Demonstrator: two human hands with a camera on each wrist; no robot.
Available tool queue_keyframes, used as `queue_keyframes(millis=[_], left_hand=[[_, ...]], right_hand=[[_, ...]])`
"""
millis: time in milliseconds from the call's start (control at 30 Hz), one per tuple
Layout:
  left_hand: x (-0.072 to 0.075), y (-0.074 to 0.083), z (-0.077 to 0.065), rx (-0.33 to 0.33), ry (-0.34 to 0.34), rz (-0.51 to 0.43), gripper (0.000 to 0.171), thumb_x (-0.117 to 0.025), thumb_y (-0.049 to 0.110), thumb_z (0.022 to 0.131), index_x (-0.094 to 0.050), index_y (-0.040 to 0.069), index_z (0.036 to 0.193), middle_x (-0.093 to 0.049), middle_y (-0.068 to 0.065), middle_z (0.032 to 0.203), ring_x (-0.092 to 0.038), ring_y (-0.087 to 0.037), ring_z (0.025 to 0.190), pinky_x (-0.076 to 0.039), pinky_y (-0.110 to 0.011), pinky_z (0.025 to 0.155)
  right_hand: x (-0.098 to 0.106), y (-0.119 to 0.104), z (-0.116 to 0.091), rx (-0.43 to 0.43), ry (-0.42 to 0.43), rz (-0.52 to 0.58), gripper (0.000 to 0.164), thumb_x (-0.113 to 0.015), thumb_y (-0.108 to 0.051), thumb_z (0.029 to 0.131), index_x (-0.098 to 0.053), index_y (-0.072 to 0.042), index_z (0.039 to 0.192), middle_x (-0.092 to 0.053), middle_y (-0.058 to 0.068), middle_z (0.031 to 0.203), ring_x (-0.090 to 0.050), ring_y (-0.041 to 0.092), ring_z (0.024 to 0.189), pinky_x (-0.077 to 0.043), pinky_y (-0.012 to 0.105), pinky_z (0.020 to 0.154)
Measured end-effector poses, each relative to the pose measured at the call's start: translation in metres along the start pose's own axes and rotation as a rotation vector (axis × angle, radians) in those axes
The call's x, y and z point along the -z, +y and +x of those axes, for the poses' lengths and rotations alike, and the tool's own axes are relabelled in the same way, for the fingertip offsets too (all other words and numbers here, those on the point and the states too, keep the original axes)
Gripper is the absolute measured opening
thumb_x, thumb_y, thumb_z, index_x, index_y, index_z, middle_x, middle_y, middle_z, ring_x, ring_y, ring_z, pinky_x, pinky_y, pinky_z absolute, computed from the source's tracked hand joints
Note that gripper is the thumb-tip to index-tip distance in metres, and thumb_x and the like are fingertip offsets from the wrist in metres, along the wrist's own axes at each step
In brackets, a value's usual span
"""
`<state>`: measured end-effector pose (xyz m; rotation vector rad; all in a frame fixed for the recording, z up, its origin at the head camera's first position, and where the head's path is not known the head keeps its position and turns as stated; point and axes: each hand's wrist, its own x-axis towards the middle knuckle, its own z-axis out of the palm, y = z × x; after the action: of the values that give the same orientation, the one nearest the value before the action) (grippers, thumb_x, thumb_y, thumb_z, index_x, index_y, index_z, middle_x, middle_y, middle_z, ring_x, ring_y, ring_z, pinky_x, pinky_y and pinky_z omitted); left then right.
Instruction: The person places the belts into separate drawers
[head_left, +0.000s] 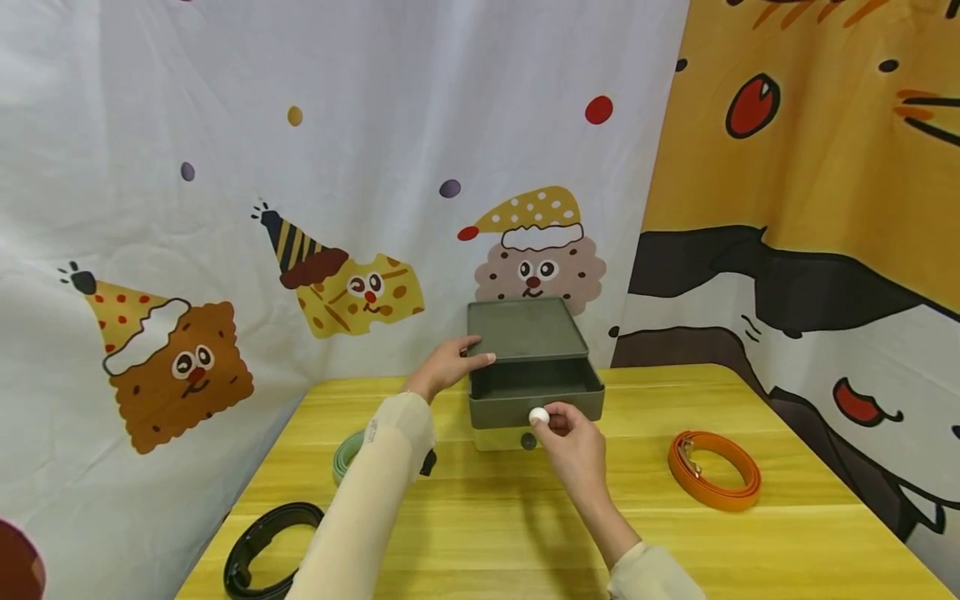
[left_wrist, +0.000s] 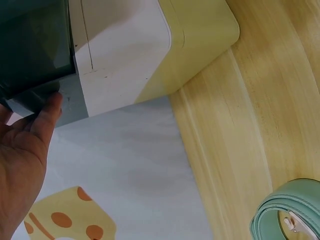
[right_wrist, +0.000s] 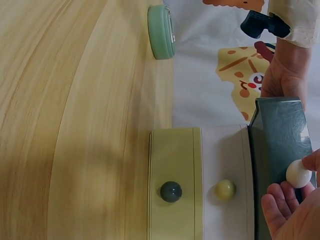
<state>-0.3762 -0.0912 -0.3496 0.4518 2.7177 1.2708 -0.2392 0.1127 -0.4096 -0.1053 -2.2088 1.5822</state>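
Observation:
A small drawer cabinet (head_left: 528,327) with a dark green top stands at the back of the table. Its dark green top drawer (head_left: 497,412) is pulled out towards me, and the inside that shows looks bare. With thumb and fingers, my right hand (head_left: 576,446) pinches the round white knob (right_wrist: 298,173) on the drawer front. My left hand (head_left: 444,365) holds the cabinet at its upper left edge, thumb and fingers about the dark green casing (left_wrist: 72,100). Below, the right wrist view shows a white drawer with a pale yellow knob (right_wrist: 225,189) and a yellow one with a dark knob (right_wrist: 171,191).
A coiled orange belt (head_left: 729,498) lies to the right on the wooden table (head_left: 480,533). To the left are a rolled green belt (head_left: 342,457), partly behind my left sleeve, and a black belt (head_left: 243,554) nearer me. A curtain with cartoon prints (head_left: 360,125) hangs behind the table.

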Motion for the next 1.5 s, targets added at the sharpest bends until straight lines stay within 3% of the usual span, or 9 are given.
queue_keyframes(millis=[467, 733, 1033, 1500], left_hand=[[0.005, -0.006, -0.002, 0.008, 0.007, 0.002, 0.072, -0.063, 0.054, 0.093, -0.041, 0.021, 0.153, -0.035, -0.009, 0.157, -0.033, -0.033, 0.142, -0.031, -0.054, 0.112], [0.005, -0.002, -0.002, 0.010, 0.001, 0.010, 0.074, -0.063, 0.057, 0.092, -0.040, 0.022, 0.153, -0.035, -0.009, 0.157, -0.034, -0.033, 0.142, -0.032, -0.054, 0.111], [0.001, -0.001, -0.001, 0.004, -0.001, 0.000, 0.073, -0.063, 0.057, 0.092, -0.040, 0.023, 0.153, -0.034, -0.008, 0.158, -0.033, -0.032, 0.142, -0.032, -0.053, 0.112], [0.002, 0.000, 0.000, 0.026, -0.008, 0.005, 0.073, -0.063, 0.057, 0.091, -0.040, 0.024, 0.153, -0.034, -0.007, 0.158, -0.034, -0.031, 0.142, -0.032, -0.052, 0.111]], right_hand=[[-0.004, -0.001, -0.007, 0.025, 0.018, -0.028, 0.017, -0.076, -0.017, 0.086, -0.071, -0.008, 0.100, -0.067, 0.003, 0.082, -0.061, 0.016, 0.074, -0.049, 0.026, 0.059], [-0.002, -0.001, -0.008, 0.014, 0.037, -0.023, 0.018, -0.075, -0.017, 0.086, -0.071, -0.009, 0.102, -0.069, 0.002, 0.085, -0.061, 0.016, 0.077, -0.049, 0.026, 0.060], [0.007, 0.002, -0.006, 0.025, -0.003, -0.025, 0.019, -0.079, -0.019, 0.085, -0.071, -0.008, 0.099, -0.068, 0.003, 0.084, -0.064, 0.016, 0.076, -0.050, 0.026, 0.061], [0.022, 0.005, 0.000, 0.053, -0.132, -0.049, 0.023, -0.081, -0.027, 0.085, -0.074, -0.011, 0.100, -0.071, 0.001, 0.086, -0.066, 0.015, 0.079, -0.052, 0.026, 0.065]])
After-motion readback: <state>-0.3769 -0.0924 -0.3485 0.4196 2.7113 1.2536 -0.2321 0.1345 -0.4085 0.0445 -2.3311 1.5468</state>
